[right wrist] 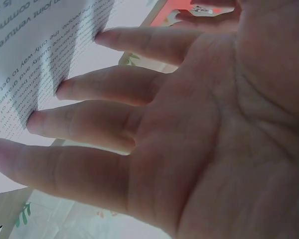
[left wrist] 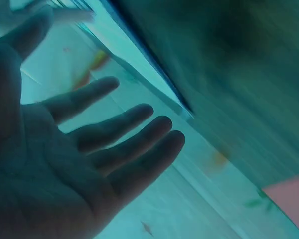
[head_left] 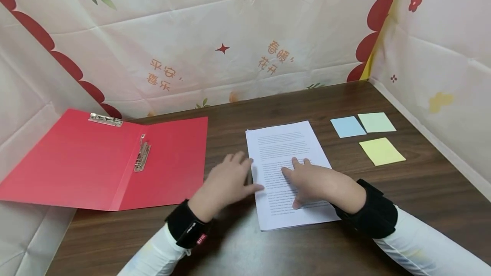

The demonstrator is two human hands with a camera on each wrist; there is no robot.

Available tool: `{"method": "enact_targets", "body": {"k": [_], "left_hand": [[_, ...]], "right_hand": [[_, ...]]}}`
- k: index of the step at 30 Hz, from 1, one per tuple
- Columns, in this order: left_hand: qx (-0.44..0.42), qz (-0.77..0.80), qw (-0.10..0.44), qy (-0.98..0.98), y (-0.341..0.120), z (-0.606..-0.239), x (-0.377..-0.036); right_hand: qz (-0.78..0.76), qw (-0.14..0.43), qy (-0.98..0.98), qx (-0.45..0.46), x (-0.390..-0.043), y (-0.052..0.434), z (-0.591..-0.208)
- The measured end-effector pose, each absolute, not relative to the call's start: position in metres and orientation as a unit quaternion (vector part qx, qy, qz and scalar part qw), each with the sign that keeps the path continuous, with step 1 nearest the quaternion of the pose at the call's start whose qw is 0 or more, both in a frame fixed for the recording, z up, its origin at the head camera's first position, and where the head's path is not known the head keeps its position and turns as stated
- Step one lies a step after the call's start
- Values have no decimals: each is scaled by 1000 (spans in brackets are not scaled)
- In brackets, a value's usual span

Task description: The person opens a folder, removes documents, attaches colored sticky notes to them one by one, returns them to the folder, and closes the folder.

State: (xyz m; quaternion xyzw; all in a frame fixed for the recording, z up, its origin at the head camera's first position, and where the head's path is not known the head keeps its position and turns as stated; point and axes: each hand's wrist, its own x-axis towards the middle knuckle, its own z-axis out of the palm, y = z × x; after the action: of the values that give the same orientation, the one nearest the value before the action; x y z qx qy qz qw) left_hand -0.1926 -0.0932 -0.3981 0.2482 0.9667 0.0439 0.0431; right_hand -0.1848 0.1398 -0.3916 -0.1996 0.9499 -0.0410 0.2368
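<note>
A stack of printed paper [head_left: 284,148] lies on the wooden table in the middle of the head view. My right hand [head_left: 314,182] rests on the top sheet with its fingers spread; in the right wrist view the fingertips [right wrist: 37,122] touch the printed text. At the stack's left edge is my left hand [head_left: 226,180], its thumb reaching over the margin. The left wrist view shows that hand [left wrist: 89,154] with its fingers extended and nothing in the palm, the paper's edge [left wrist: 144,64] beside it.
An open red folder [head_left: 174,163] with metal clips [head_left: 142,156] lies on the left. Blue [head_left: 347,127], pale green [head_left: 376,122] and yellow [head_left: 382,151] sticky notes lie to the right. Printed cloth walls [head_left: 215,20] border the table [head_left: 238,250] at the back and sides.
</note>
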Motion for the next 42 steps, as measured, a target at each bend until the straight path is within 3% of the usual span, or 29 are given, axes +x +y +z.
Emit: {"method": "enact_targets", "body": {"k": [7,25,34,42], "left_hand": [[285,33,99,953,-69,-410,-178],[285,38,139,948,-70,-424,-174],[281,51,145,947,-69,-424,-172],[281,51,145,947,-70,-424,-172]], "right_hand": [[-22,216,951,-220,-181,141,-391],[-49,205,949,-234,-178,145,-388],[-97,123,977,-145,-236,233,-368],[-99,141,985,-22,-261,329,-373]]}}
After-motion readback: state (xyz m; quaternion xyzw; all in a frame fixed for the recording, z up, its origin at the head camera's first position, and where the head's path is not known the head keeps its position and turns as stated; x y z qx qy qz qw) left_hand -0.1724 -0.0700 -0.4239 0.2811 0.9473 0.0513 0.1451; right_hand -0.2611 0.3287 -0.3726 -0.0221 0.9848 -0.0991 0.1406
